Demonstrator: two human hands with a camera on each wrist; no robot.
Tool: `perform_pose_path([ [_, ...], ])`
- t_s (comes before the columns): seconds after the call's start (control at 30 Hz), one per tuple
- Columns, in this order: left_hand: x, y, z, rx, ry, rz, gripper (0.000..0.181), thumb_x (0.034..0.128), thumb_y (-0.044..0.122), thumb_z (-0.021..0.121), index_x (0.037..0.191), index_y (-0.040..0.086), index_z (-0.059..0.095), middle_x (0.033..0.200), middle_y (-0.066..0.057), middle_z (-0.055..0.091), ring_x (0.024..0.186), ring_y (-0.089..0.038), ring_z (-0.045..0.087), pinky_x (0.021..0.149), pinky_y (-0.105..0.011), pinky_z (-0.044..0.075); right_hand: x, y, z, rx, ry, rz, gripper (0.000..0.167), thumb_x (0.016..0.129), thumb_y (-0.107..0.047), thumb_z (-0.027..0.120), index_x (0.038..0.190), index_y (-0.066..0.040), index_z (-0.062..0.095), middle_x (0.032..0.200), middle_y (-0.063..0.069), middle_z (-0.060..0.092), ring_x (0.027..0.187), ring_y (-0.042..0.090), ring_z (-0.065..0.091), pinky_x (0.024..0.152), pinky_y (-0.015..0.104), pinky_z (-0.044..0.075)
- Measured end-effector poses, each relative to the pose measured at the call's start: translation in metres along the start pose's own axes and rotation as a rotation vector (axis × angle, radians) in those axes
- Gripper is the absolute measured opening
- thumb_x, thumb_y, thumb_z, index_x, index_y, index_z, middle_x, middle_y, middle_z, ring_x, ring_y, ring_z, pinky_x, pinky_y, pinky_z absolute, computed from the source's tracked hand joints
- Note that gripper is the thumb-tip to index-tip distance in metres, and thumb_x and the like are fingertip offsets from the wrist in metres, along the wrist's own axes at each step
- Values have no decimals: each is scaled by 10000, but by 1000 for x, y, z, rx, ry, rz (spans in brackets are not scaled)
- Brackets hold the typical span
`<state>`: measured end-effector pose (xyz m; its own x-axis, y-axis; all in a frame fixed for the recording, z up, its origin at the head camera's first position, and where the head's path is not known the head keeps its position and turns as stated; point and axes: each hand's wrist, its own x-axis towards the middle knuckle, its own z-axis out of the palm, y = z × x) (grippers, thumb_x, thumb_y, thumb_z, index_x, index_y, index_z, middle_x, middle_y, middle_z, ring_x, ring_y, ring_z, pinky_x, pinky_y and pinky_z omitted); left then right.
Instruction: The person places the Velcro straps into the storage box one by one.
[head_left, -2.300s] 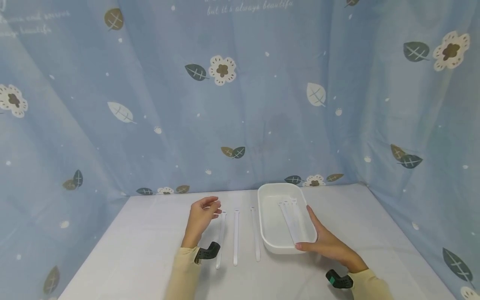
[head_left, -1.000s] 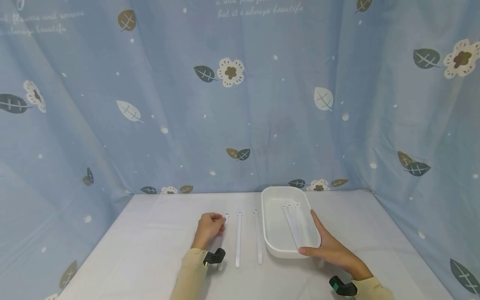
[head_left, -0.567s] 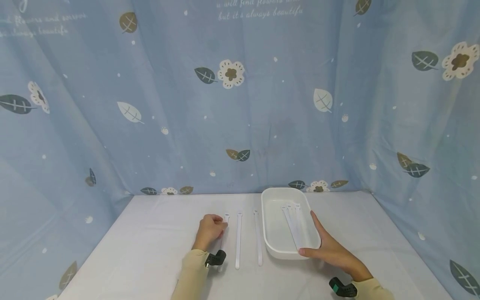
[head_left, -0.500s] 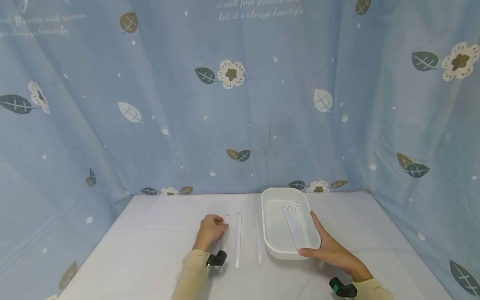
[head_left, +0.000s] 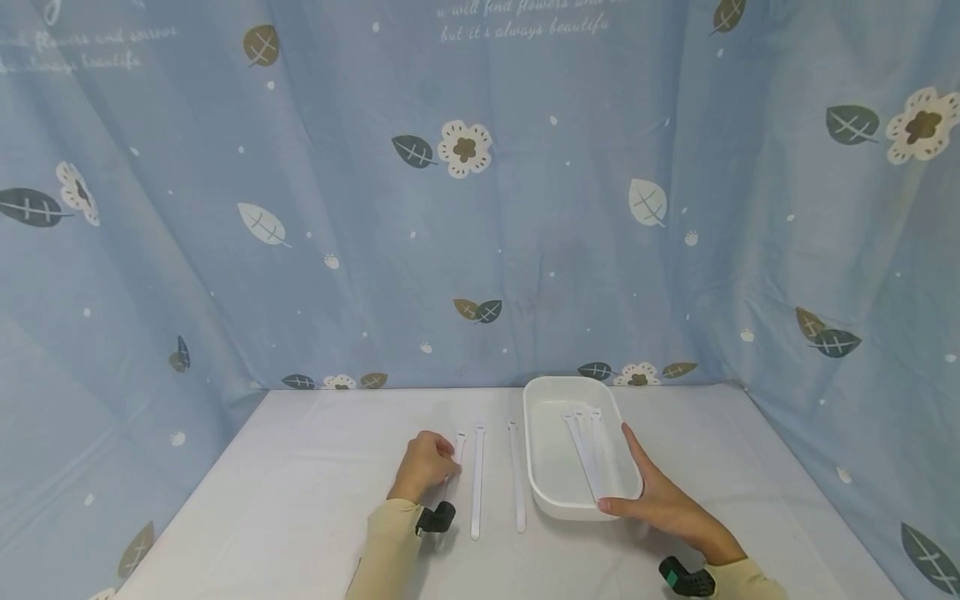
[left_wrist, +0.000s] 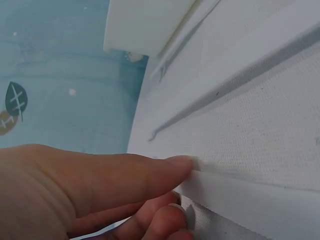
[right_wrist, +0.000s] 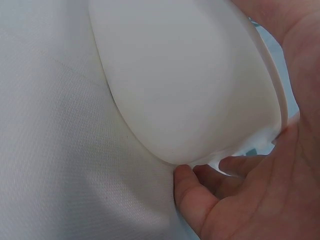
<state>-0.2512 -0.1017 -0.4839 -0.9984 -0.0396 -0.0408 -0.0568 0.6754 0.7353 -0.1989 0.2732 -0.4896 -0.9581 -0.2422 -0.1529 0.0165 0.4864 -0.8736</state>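
My left hand (head_left: pixel 427 465) pinches a flat white strap (head_left: pixel 461 440) with a small slotted head, like a cable tie, between thumb and fingers. In the left wrist view the strap (left_wrist: pixel 240 202) runs from the fingertips to the lower right. Two similar straps (head_left: pixel 477 487) lie lengthwise on the table to its right. My right hand (head_left: pixel 667 498) grips the near right corner of a white plastic bin (head_left: pixel 566 510), thumb on the rim. In the right wrist view, fingers (right_wrist: pixel 192 195) press low on the bin wall. Several straps (head_left: pixel 582 450) lie inside the bin.
A white cloth (head_left: pixel 300 483) covers the table. Behind and beside it hangs a blue curtain (head_left: pixel 337 167) with leaf and flower prints. Black wrist cameras (head_left: pixel 437 517) sit at both cuffs.
My left hand has come down onto the leftmost strap, pinched it and shifted it slightly right, toward the middle strap. The right hand and bin have stayed in place.
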Motion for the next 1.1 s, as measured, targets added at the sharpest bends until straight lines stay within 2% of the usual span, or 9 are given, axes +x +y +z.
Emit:
perform_pose_path([
  [0.13,-2,1,-1,21,1,9,208,778,16,822,949,-9,706,832,-87,664,675,-172,634,614,-293,529,0,-1,0,1,0,-6,1315,844,-359,836,1642,-200,-196,1727,218,-151,1577,539,44,1191,806,162],
  [0.4,-4,4,-2,69,-4,-25,224,779,59,849,919,10,681,864,-96,665,770,-224,612,672,-339,539,-1,-1,0,0,3,-6,1311,843,-355,837,1644,-190,-187,1727,226,-138,1575,543,49,1186,811,165],
  [0.8,-2,6,-1,120,2,-27,194,773,41,856,835,40,672,836,-91,657,747,-218,597,640,-314,512,-1,-1,1,-2,6,-8,1311,845,-355,839,1644,-194,-188,1726,227,-141,1579,538,15,1194,810,133],
  [1.1,-9,9,-5,221,17,-29,223,789,120,858,760,59,645,747,-61,631,675,-209,570,579,-300,445,0,1,1,16,8,-21,1311,844,-339,842,1645,-188,-184,1730,222,-123,1581,521,69,1202,798,143],
])
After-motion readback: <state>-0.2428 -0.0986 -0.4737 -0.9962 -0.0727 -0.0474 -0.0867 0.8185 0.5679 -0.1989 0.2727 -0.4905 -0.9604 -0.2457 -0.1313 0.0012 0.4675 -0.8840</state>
